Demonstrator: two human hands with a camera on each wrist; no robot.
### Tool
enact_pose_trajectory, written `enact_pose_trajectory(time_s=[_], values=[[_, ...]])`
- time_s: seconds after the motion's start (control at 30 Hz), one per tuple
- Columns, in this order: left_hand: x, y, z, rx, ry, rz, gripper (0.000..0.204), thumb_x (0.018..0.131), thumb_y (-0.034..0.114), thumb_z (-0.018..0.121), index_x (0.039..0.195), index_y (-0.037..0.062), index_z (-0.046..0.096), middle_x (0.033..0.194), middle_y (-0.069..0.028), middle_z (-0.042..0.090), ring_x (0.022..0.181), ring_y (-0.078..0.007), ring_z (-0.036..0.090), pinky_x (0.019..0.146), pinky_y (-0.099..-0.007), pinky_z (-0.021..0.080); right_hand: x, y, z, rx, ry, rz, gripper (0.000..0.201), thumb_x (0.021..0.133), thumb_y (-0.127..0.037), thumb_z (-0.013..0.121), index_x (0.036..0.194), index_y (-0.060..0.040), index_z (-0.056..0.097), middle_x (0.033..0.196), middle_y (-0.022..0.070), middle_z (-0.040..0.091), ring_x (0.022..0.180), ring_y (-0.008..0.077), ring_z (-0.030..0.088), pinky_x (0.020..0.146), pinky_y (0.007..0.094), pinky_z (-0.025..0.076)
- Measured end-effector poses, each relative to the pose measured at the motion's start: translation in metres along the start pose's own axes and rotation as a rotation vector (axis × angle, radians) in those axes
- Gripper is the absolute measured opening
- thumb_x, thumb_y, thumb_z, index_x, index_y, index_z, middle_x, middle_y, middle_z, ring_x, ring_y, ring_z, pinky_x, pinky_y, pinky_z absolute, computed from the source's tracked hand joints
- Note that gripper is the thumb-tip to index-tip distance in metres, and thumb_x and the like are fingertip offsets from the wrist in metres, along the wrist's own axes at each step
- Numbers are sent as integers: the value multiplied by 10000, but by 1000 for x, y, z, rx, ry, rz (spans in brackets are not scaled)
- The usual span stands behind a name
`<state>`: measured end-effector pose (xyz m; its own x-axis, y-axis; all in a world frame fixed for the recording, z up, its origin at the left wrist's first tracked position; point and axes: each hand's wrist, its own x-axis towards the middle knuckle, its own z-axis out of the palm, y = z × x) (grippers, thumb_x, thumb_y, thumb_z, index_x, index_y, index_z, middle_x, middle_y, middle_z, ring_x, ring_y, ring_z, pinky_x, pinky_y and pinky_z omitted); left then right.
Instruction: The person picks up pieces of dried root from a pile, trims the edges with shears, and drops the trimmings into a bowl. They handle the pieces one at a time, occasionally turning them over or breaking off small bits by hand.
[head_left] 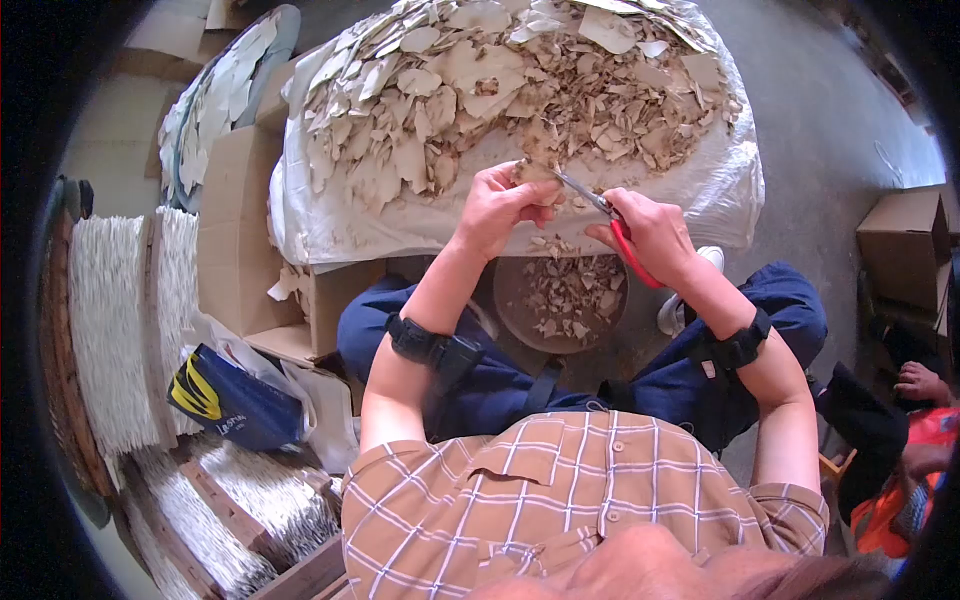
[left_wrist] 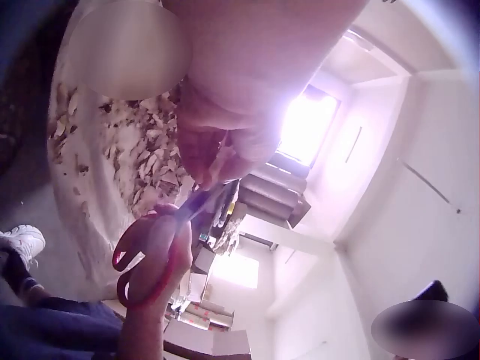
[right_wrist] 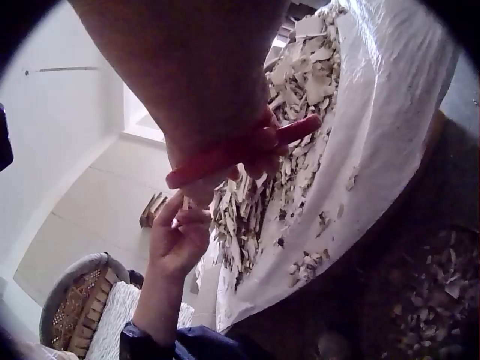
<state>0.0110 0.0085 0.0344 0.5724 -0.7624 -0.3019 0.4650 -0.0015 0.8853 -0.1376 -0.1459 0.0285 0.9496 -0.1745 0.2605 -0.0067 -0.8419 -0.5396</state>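
Observation:
My left hand [head_left: 505,208] pinches a thin, pale brown-edged flake [head_left: 541,160] between thumb and fingers, over the near edge of a covered table. In my right hand [head_left: 655,230] is a pair of scissors [head_left: 630,255] with red handles, its blades pointing at the flake close to the left fingertips. The left wrist view shows the red handle loops [left_wrist: 157,285] around the right hand's fingers. A broad heap of similar dry flakes [head_left: 400,120] lies on the white plastic sheet [head_left: 735,205] beyond both hands, larger pieces left, small broken ones right.
Below the table edge, between the knees, stands a round brown basin [head_left: 508,318] with small scraps in it. A cardboard box [head_left: 235,235], a blue bag [head_left: 245,400] and bundled white strips [head_left: 110,330] stand left. Another person's hand [head_left: 920,385] and a carton [head_left: 900,225] are at right.

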Motion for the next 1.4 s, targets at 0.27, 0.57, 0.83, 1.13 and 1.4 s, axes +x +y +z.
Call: enact_pose_trajectory(time_s=[0.27, 0.57, 0.83, 1.13, 1.4], values=[[-3, -8, -3, 40, -89, -8, 149, 785, 83, 625, 914, 14, 598, 768, -62, 623, 592, -121, 580, 517, -251, 492, -6, 1, 4, -17, -97, 22, 346, 770, -372, 616, 855, -61, 492, 704, 143, 574, 671, 310, 597, 534, 406, 451], [3, -7, -8, 38, -11, 8, 116, 779, 90, 640, 839, 15, 575, 714, -53, 605, 551, -118, 571, 484, -248, 483, -2, 3, 15, 41, -106, 145, 335, 799, -396, 579, 830, -68, 515, 611, 182, 565, 628, 349, 587, 543, 427, 452], [3, 0, -13, 48, -82, -17, 95, 773, 82, 646, 816, 26, 583, 689, -39, 595, 552, -99, 553, 495, -240, 464, 0, 2, 10, 452, -284, 336, 377, 803, -415, 568, 810, -40, 530, 662, 192, 561, 704, 353, 590, 574, 422, 443], [7, -2, -14, -20, 19, 56, 78, 784, 88, 637, 798, 25, 593, 677, -14, 568, 562, -71, 520, 489, -217, 437, -3, 0, -3, 85, -149, 165, 431, 793, -469, 553, 953, -72, 505, 724, 159, 593, 726, 345, 591, 622, 417, 458], [2, -4, -7, 291, -68, 175, 92, 804, 115, 600, 839, 30, 591, 658, 3, 557, 563, -69, 506, 518, -193, 398, -4, 3, -2, 226, -271, 223, 477, 806, -512, 512, 996, -75, 494, 738, 173, 593, 757, 348, 593, 647, 424, 457]])
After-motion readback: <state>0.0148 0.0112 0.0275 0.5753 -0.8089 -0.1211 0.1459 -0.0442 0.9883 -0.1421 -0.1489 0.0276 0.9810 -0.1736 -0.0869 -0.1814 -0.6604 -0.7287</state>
